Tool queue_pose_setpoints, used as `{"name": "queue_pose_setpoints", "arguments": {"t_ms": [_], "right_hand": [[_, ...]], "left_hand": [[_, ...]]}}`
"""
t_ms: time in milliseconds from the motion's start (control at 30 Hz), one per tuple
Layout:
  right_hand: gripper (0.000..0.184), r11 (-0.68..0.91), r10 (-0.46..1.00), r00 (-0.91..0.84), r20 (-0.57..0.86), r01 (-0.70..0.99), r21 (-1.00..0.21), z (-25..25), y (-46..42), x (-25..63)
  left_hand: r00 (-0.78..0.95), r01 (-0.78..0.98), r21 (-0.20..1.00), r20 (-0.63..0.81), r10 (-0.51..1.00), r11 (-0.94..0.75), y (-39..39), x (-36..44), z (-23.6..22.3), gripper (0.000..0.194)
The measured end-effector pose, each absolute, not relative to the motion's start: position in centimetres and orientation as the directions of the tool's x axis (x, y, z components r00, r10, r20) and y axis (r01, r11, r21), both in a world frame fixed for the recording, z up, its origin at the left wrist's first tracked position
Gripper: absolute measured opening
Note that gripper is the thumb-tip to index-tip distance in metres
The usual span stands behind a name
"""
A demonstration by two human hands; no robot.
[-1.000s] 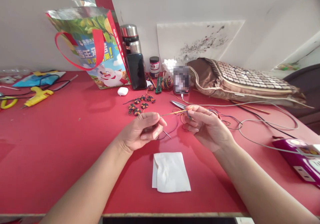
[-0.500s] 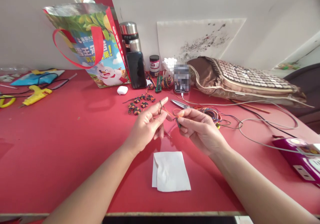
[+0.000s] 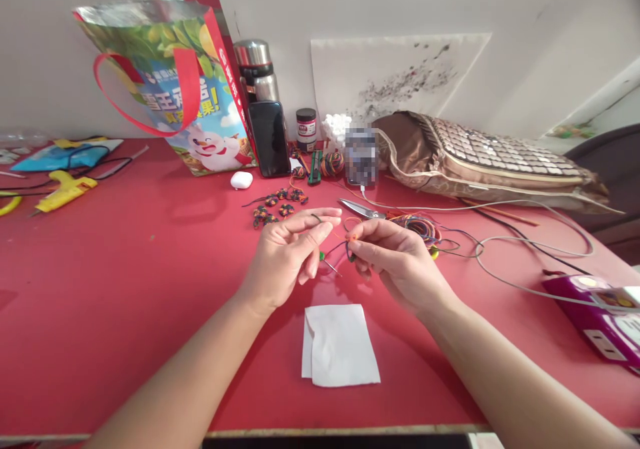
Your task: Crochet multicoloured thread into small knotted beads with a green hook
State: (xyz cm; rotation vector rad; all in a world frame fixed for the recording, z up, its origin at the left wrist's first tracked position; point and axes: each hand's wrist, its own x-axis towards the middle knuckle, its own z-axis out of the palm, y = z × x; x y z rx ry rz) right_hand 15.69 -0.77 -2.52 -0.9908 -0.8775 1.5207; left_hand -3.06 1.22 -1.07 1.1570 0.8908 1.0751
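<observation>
My right hand (image 3: 395, 255) pinches a small multicoloured crocheted piece (image 3: 352, 241) between thumb and forefinger. A strand of multicoloured yarn (image 3: 340, 235) runs from that piece to my left hand (image 3: 287, 252). Dark yarn loops round my left index finger, and the thumb closes toward that finger on the strand. Below the left fingers shows a thin metal hook (image 3: 332, 268) with a green part; I cannot tell whether the lower fingers hold it. Beyond the hands lie several finished crocheted pieces (image 3: 287, 210) and scissors (image 3: 361, 208).
A folded white tissue (image 3: 343, 345) lies in front. At the back stand a patterned bag (image 3: 220, 149), a dark phone (image 3: 269, 139), a jar (image 3: 306, 129) and a lit phone (image 3: 361, 159). A yarn coil (image 3: 417, 229) and a white cable (image 3: 430, 209) are at right, a yellow glue gun (image 3: 65, 192) at left.
The left thumb and index finger have come closer together, and the left index finger is lower. The right hand has shifted slightly left with the crocheted piece. The hook's green part now shows.
</observation>
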Motion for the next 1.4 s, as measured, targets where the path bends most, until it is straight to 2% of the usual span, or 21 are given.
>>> {"name": "queue_pose_setpoints", "arguments": {"t_ms": [200, 300, 400, 600, 733, 967, 1100, 1267, 1400], "right_hand": [[0.033, -0.129, 0.992, -0.046, -0.120, -0.374, -0.919, -2.3, -0.6, 16.0], [0.034, -0.139, 0.990, -0.060, -0.126, -0.374, -0.917, -2.4, -0.5, 15.9], [0.034, -0.155, 0.988, -0.073, -0.137, -0.367, -0.917, -2.5, -0.6, 15.8], [0.033, -0.162, 0.986, -0.082, -0.142, -0.349, -0.923, -2.6, -0.7, 15.8], [0.034, -0.155, 0.988, -0.074, -0.139, -0.338, -0.928, -2.5, -0.7, 15.7], [0.031, -0.136, 0.990, -0.018, -0.138, -0.343, -0.930, -2.8, -0.7, 15.1], [0.033, -0.148, 0.988, -0.006, -0.156, -0.361, -0.921, -3.1, -0.7, 14.7], [0.038, -0.139, 0.987, 0.018, -0.159, -0.395, -0.908, -3.4, -0.7, 14.3], [0.042, -0.150, 0.986, 0.003, -0.167, -0.433, -0.889, -3.6, -0.8, 14.2]], "left_hand": [[0.413, -0.303, 0.930, -0.068, 0.908, 0.207, 1.5, -3.4, -1.1, 0.012], [0.427, -0.354, 0.904, -0.072, 0.901, 0.240, 1.6, -3.3, -1.1, 0.019], [0.414, -0.338, 0.908, -0.092, 0.906, 0.246, 1.6, -3.1, -1.0, 0.028], [0.383, -0.301, 0.911, -0.153, 0.911, 0.280, 1.3, -2.9, -0.8, 0.021], [0.356, -0.268, 0.914, -0.199, 0.913, 0.304, 1.3, -2.7, -1.2, 0.028], [0.292, -0.142, 0.971, -0.145, 0.945, 0.193, 0.8, -1.9, -2.1, 0.028], [0.367, -0.008, 1.000, -0.024, 0.930, 0.029, 0.5, -1.6, -1.8, 0.036], [0.298, 0.175, 0.973, 0.092, 0.950, -0.149, 0.4, -1.5, -2.0, 0.035], [0.257, 0.156, 0.973, 0.127, 0.958, -0.171, 0.5, -1.5, -2.4, 0.030]]}}
